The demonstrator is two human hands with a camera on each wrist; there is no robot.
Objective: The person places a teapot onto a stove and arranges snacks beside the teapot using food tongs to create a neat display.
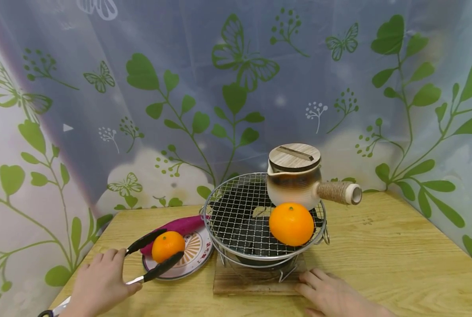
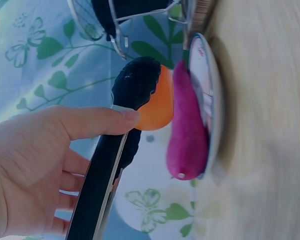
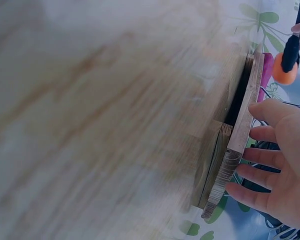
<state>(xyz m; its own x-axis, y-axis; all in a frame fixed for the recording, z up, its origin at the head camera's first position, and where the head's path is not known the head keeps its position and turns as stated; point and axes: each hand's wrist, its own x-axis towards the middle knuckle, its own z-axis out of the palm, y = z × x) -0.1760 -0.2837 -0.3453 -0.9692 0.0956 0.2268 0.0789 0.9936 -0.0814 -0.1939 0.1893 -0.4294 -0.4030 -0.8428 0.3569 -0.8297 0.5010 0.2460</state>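
Note:
My left hand [image 1: 101, 279] grips metal tongs [image 1: 162, 267] with black scalloped tips. Between those tips sits an orange [image 1: 167, 247], over a patterned plate [image 1: 196, 253]. Alongside the orange lies a long magenta sweet potato [image 2: 187, 135], seen on the plate in the left wrist view. My right hand [image 1: 331, 293] has its fingers extended, fingertips right at the right edge of a wooden board [image 1: 255, 281]. On that board stands a round stove topped by a wire grill rack [image 1: 236, 220]. A second orange [image 1: 291, 224] rests at the rack's front right.
A cream and brown side-handled teapot [image 1: 293, 189] with a wooden lid stands at the back right of the rack, its rope-wrapped handle [image 1: 332, 191] jutting right. The wooden table [image 1: 398, 246] reaches back to a patterned curtain [image 1: 180, 110].

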